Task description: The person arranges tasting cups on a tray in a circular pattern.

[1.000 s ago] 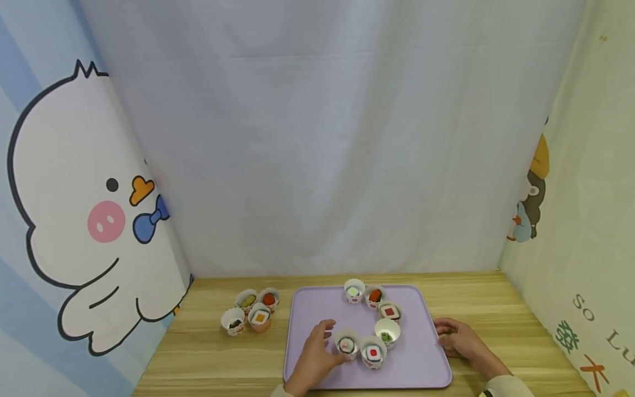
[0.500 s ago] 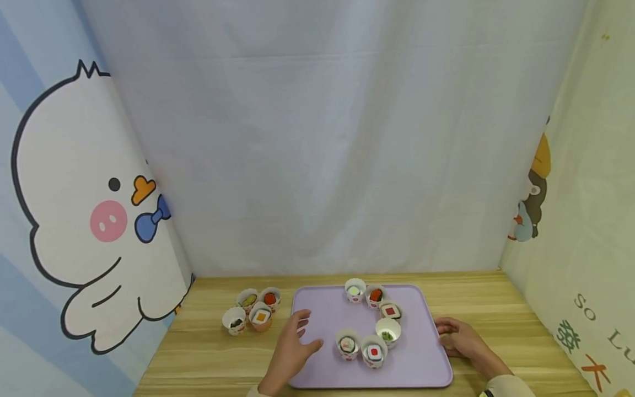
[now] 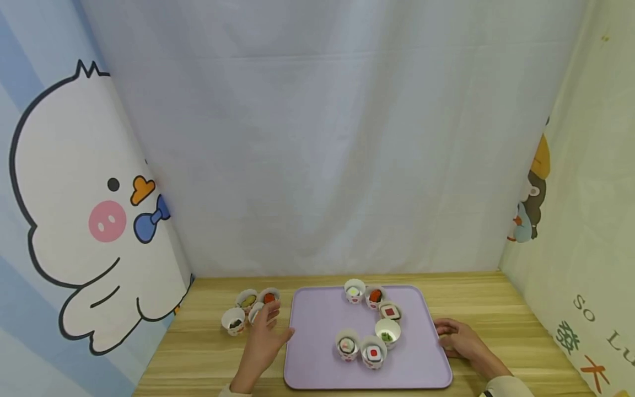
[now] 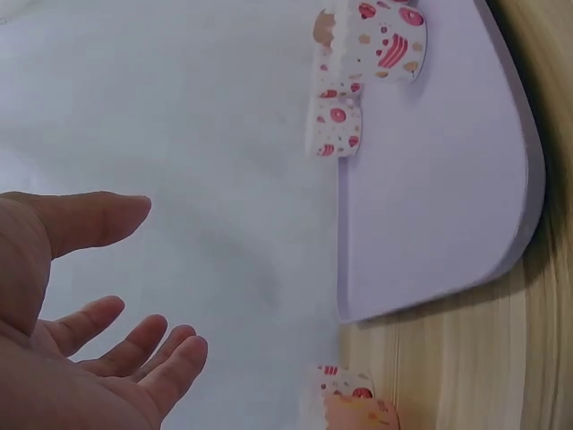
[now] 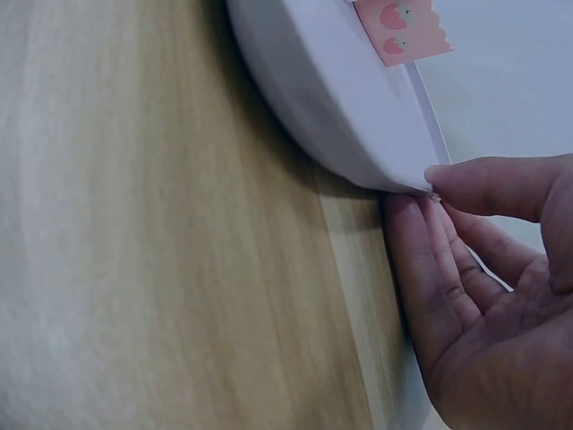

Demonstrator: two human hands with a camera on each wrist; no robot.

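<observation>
Head view: left hand, thumb and fingers wide apart, near four clustered paper cups on the wooden table, left of the lavender tray; one cup is partly hidden behind the fingers. Right hand pinches the tray's right rim, thumb on top. Six cups, some holding sushi pieces, curve across the tray.

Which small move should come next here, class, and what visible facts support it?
Probably ease the left hand onto the orange cup and grip it: that hand is open and holds nothing, it overlaps the cup in the head view, and the right hand pinches the tray.
</observation>
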